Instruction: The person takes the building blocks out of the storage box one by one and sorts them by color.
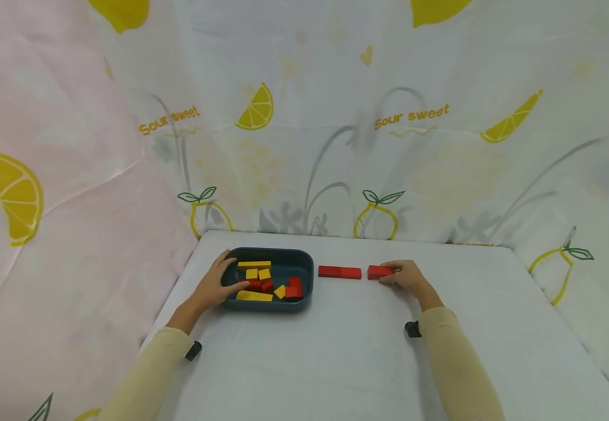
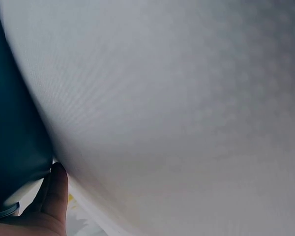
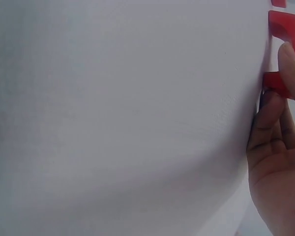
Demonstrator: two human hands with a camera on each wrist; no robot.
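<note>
A dark blue tray (image 1: 268, 305) stands at the table's back left with several yellow blocks (image 1: 254, 296) and red blocks (image 1: 293, 290) in it. My left hand (image 1: 229, 273) grips the tray's left end, thumb over the rim. The left wrist view shows one finger (image 2: 55, 195) lying against the tray's wall (image 2: 14, 137). To the right of the tray my right hand (image 1: 389, 275) pinches a red block (image 1: 378, 272) that lies on the table. In the right wrist view the fingers (image 3: 265, 123) close on that block (image 3: 277, 83). A longer red block (image 1: 340, 272) lies between it and the tray.
The table (image 1: 336, 356) is covered in white cloth. Lemon-print curtains (image 1: 388, 146) close in the back and both sides, and a pink one hangs at the left. Both sleeves are beige.
</note>
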